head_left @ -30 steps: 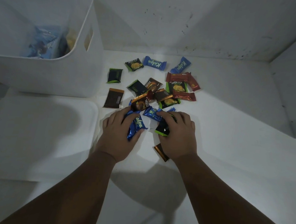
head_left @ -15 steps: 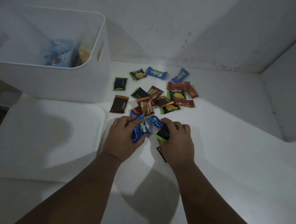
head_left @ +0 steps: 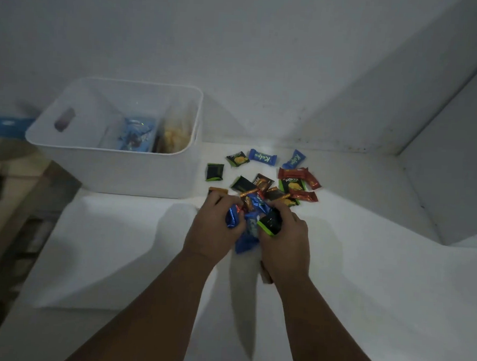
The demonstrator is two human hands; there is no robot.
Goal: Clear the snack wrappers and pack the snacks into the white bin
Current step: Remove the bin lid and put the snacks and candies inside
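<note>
So here's me mid-scoop. My left hand (head_left: 214, 230) is curled round a bunch of shiny blue wrappers (head_left: 233, 217), and my right hand (head_left: 285, 240) is gripping a black-and-green packet (head_left: 269, 224). The two hands are pressed side by side, with more blue foil squashed between them. One blue piece hangs out of the bottom of the bundle at 6 o'clock, so I reckon that's the first thing to drop.

The white bin (head_left: 115, 172) sits at about 10 o'clock from my hands, near but not touching them, with a few bags already inside. The loose snacks (head_left: 287, 183) are spread on the counter (head_left: 379, 272) from 12 to 1 o'clock, just past my fingertips.

Tips for this step, for what they're worth:
- Foil is slippery, so tuck the fingers under the pile instead of squeezing from the sides.
- Lift both hands as one and don't let a gap open in the middle.
- Go over the bin's near rim and let go low inside rather than tossing.

Also there's a brown packet (head_left: 266, 277) half hidden under my right wrist at 5 o'clock. It's easy to miss, so I'd grab it on the next pass.
</note>
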